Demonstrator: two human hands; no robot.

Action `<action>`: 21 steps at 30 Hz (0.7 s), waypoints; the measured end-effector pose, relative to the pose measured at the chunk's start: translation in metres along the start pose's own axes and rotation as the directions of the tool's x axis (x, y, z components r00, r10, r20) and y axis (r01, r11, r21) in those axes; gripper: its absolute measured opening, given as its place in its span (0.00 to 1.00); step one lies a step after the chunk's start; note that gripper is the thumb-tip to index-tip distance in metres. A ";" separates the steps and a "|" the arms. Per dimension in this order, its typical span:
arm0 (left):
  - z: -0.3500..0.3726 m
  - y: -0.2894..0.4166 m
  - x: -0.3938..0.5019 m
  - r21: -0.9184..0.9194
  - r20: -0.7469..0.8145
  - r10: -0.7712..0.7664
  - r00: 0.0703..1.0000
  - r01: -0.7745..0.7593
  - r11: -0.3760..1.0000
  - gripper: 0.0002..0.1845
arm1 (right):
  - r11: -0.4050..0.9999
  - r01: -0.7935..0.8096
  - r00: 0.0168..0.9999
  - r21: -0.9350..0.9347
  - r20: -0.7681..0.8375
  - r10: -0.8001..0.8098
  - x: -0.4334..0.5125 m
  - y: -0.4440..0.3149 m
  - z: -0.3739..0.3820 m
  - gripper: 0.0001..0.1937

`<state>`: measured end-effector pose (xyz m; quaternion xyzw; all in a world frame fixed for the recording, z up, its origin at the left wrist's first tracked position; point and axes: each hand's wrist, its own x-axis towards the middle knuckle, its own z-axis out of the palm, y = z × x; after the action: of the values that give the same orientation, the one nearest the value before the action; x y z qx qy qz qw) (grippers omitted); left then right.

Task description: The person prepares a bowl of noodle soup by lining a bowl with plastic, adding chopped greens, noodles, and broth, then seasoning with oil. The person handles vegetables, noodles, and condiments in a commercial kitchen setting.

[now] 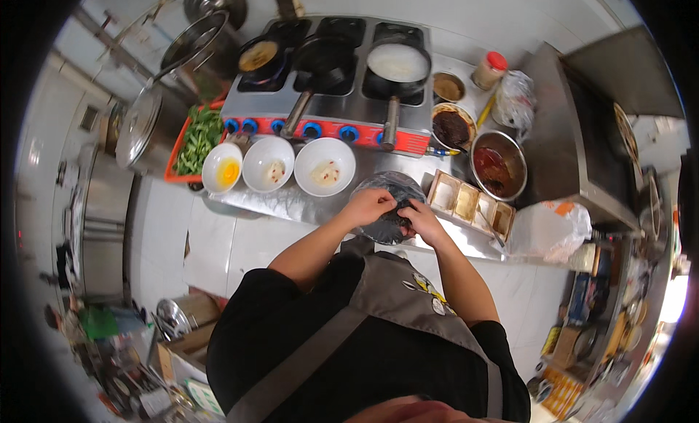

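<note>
Just in front of me, at the edge of the metal counter, sits a round container lined with clear plastic [377, 181]. Dark, flaky food [389, 229], perhaps dried seaweed, fills it. My left hand [370, 207] pinches a piece of this dark food over the container. From the other side my right hand [425, 221] grips the same dark mass, its lower fingers partly buried. Left of the container stand two white bowls [267, 166] [334, 183] with pale seasoning and red bits. A third white bowl [210, 169] holds a cracked egg.
Behind the bowls is a gas stove [344, 112]; its pans [397, 63] hold white liquid and browned food, handles pointing toward me. Greens fill an orange crate [176, 163]. At right are a seasoning box [463, 204], a steel bowl of red sauce [523, 177] and a plastic bag [546, 229].
</note>
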<state>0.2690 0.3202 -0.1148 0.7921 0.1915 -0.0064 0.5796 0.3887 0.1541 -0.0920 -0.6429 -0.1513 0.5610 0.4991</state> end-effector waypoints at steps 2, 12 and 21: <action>0.005 -0.003 -0.002 0.029 -0.019 0.017 1.000 -0.017 0.999 0.11 | 0.997 -0.005 1.000 -0.078 0.002 0.005 0.012 -0.002 -0.003 0.10; 0.017 0.005 -0.022 -0.085 -0.049 -0.102 0.994 0.098 0.992 0.10 | 0.837 0.322 0.944 -0.442 0.211 -0.252 0.032 -0.003 -0.019 0.14; 0.027 0.011 -0.022 -0.099 -0.655 0.042 0.754 -0.141 0.985 0.08 | 0.905 0.021 0.997 0.425 -0.073 0.011 0.026 0.003 -0.005 0.08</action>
<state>0.2579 0.2865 -0.1089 0.7099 0.3415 0.3111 0.5316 0.4006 0.1700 -0.1095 -0.5384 -0.0085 0.5550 0.6341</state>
